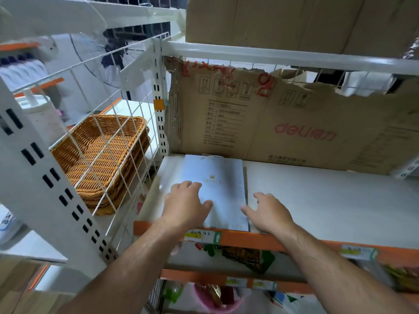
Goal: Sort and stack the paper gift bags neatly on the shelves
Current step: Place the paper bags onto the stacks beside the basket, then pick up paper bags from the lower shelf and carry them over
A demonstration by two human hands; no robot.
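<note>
Head view. One paper gift bag (223, 191) lies flat on the white shelf (328, 200), at the left end of the bay. Its long side runs from the orange front edge (254, 241) toward the back. The bag is pale, with a gold crown and the word "PRINCE" printed on its face.

Left hand (188, 203): fingers straight and spread, palm down, resting on the left half of the bag. It grips nothing.

Right hand (271, 214): fingers relaxed and apart, set on the shelf just beside the bag's right edge. The thumb lies at that edge; whether it actually touches the bag cannot be told. It holds nothing.

A torn cardboard sheet (283, 123) printed with a red "deli" logo stands upright against the back of the bay. A cardboard box (294, 19) sits on the level above.

To the left, a wire grid panel (113, 103) separates the bay from a stack of wicker baskets (97, 159).

A price label (201, 237) is fixed to the orange edge below the bag. Colourful packaged goods (247, 257) fill the lower shelves.
</note>
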